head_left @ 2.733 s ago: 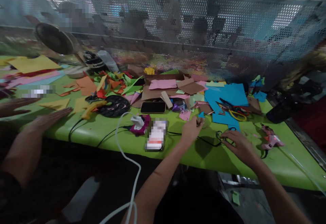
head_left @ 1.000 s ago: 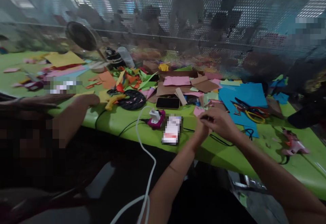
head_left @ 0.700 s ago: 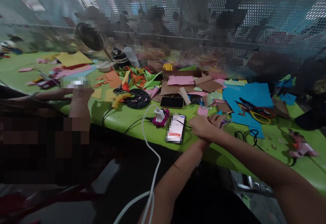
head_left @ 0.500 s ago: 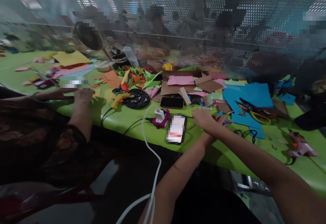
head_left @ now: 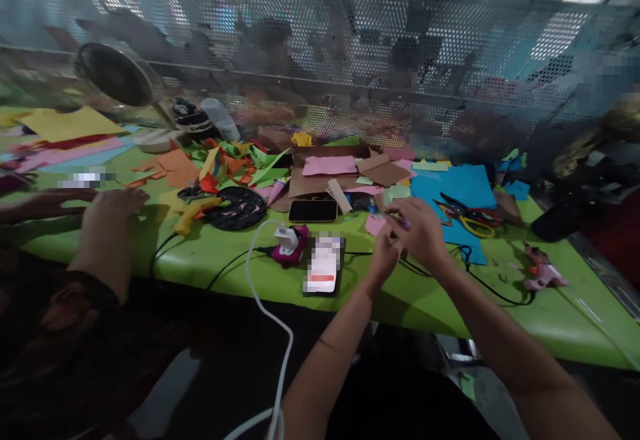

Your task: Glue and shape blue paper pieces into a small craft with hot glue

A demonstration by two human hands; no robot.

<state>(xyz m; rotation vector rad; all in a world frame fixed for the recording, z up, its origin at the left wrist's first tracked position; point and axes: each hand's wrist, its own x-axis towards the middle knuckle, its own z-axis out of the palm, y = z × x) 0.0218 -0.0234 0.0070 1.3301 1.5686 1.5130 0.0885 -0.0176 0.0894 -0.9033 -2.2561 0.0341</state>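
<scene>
My left hand [head_left: 385, 253] is closed, its fingers meeting those of my right hand [head_left: 423, 230] over the table's front half. My right hand is also closed, with bent fingers. A small purplish bit [head_left: 405, 225] shows between them, too small and blurred to name. Just left of the hands lies a scrap of pink paper [head_left: 375, 225]. A phone with a lit screen [head_left: 324, 263] lies left of my left wrist. Beyond my right hand, scissors with yellow and red handles [head_left: 467, 217] rest on blue paper [head_left: 457, 185].
A purple power strip [head_left: 290, 250] holds a white charger plug [head_left: 287, 238]. A dark phone [head_left: 313, 211], a black round tray [head_left: 236, 208] and a yellow glue gun [head_left: 193, 217] lie leftward. A pink glue gun [head_left: 543, 273] sits right. A co-worker's hand [head_left: 117, 203] is at left.
My forearms were crossed at the wrists; now they are apart and my fingers meet. The camera has turned to the right, so the table things appear farther left.
</scene>
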